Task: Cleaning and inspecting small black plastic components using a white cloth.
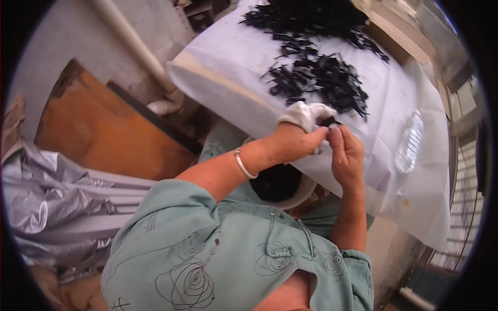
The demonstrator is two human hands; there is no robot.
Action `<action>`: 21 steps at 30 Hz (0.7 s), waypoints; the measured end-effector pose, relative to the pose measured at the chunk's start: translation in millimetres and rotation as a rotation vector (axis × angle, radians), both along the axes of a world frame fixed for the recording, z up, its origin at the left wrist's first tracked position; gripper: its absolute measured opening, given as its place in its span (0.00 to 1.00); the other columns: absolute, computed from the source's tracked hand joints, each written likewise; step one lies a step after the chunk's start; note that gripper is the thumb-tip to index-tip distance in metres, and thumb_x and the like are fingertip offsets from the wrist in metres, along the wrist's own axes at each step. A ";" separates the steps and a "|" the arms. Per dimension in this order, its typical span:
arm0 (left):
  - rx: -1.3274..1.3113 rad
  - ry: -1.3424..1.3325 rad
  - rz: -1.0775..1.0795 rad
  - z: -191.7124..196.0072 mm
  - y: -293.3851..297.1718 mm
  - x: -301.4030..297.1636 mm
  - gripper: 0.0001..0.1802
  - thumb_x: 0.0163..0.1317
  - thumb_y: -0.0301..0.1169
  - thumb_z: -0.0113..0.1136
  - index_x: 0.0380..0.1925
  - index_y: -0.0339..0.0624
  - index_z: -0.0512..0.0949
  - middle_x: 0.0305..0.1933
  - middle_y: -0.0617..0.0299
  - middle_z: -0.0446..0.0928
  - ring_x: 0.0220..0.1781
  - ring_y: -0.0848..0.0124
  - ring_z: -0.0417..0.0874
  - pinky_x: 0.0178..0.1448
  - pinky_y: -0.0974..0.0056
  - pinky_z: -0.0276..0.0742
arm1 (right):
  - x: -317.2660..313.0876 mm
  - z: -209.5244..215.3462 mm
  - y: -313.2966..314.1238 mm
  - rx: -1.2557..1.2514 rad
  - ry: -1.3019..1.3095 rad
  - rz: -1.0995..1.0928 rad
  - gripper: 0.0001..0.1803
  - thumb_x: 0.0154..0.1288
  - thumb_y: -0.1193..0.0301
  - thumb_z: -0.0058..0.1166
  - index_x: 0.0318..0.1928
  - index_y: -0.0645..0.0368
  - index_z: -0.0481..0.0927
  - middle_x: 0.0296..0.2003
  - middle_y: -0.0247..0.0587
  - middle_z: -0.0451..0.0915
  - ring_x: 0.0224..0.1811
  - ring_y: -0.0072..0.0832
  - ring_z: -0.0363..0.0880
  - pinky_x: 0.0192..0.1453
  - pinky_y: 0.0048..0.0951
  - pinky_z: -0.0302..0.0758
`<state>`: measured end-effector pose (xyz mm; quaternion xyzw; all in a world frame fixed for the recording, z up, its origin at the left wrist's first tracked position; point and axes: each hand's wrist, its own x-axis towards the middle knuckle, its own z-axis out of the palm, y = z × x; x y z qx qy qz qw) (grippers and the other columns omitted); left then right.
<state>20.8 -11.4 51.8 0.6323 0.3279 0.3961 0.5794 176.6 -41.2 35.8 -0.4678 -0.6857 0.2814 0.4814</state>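
My left hand [295, 142] is closed around a small black piece [328, 122], with white cloth [305, 114], perhaps a glove, over its fingers. Thumb and fingers of my right hand [347, 155] pinch together at the same piece, so the two hands nearly touch. The piece is too small and too covered to name its kind. Just beyond my hands, a loose heap of black strip-like pieces [332, 83] lies on the white-covered table [223, 72]. Below my left wrist stands a pale round container [307, 194] with something black inside.
A larger black heap [311, 18] covers the table's far side, next to a cardboard box [394, 39]. On the right lies a clear plastic bottle [410, 142]. An orange-brown board [114, 129] and silvery sheeting [39, 192] are at the left.
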 end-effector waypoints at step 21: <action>0.436 0.003 0.164 -10.4 0.9 20.4 0.18 0.55 0.26 0.50 0.46 0.31 0.67 0.43 0.44 0.70 0.45 0.54 0.74 0.50 0.61 0.69 | 31.5 -6.6 -8.2 -0.209 -0.029 0.048 0.07 0.58 0.78 0.52 0.38 0.64 0.75 0.21 0.23 0.65 0.23 0.12 0.59 0.25 0.16 0.57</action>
